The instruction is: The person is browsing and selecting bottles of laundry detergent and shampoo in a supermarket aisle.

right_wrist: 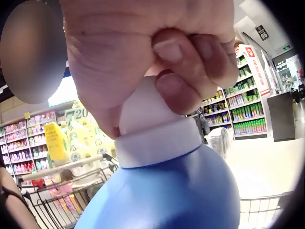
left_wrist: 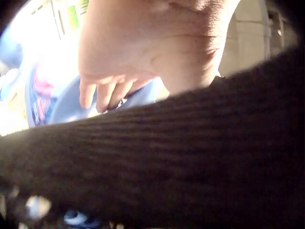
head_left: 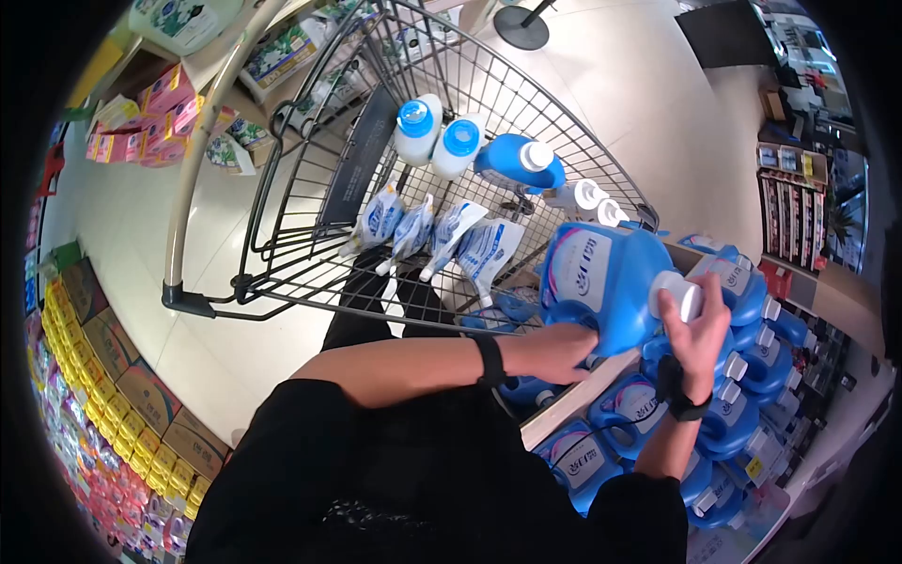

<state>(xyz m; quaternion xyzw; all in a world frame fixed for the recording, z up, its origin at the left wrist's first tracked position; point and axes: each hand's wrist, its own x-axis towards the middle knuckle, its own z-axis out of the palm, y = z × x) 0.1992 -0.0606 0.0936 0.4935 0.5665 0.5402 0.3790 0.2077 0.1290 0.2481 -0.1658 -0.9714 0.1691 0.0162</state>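
Observation:
A large blue jug of laundry detergent with a white label is tilted over the corner of the shopping cart and the display. My right hand grips its white cap, and the right wrist view shows the thumb and fingers curled round that cap. Low on the jug, at its handle side, is my left hand. Its fingers are partly hidden in the head view; in the left wrist view the fingers curl over the blue plastic, while the dark wristband covers much of that picture.
The wire cart holds white bottles with blue caps, a blue bottle, white-capped bottles and several pouches. More blue jugs are stacked on the display behind a wooden edge. Boxed goods stand at left.

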